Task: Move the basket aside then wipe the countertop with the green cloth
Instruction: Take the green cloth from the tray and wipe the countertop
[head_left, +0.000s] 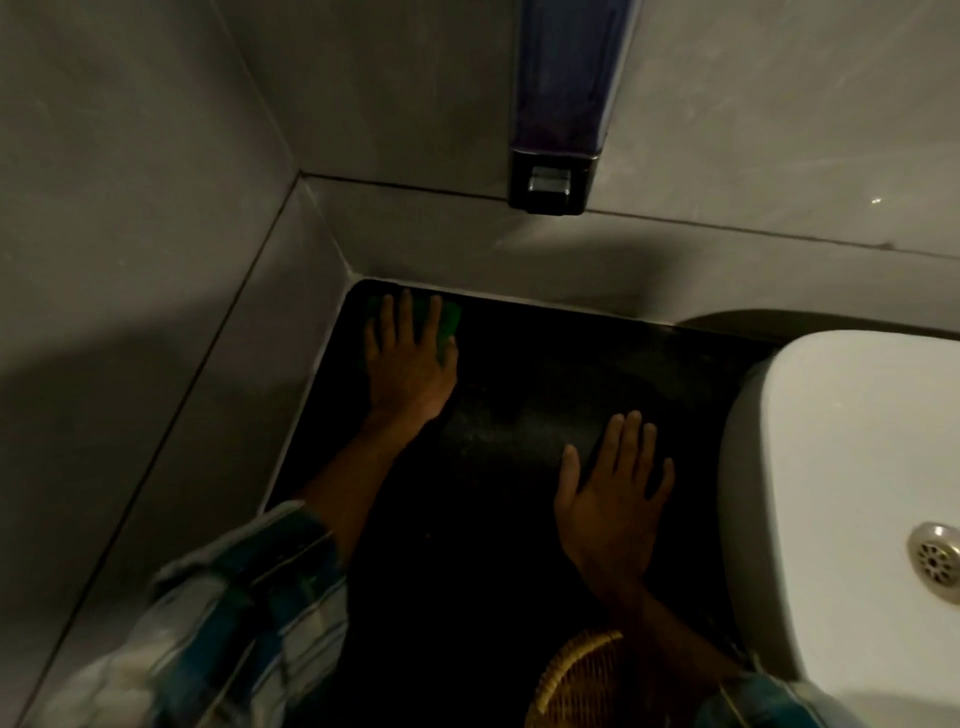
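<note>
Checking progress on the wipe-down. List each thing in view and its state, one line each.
green cloth: pressed flat in the far left corner
left hand: spread flat on the cloth
right hand: open, flat on the countertop
countertop: dark, bare in the middle
basket: at the near edge, under the right forearm

Dim, underexposed shot overall. The black countertop (519, 389) swallows nearly all detail; only a faint dusty sheen shows at its middle. Right of the countertop, the white sink (841, 467) is the brightest area, slightly blown out. Left of the countertop, a broad soft shadow crosses the grey wall (130, 260). 1 small glare speck sits on the wall above the sink. Plaid sleeve (234, 613) at the countertop's near-left edge is motion-blurred. Wide-angle bending skews wall lines.
</note>
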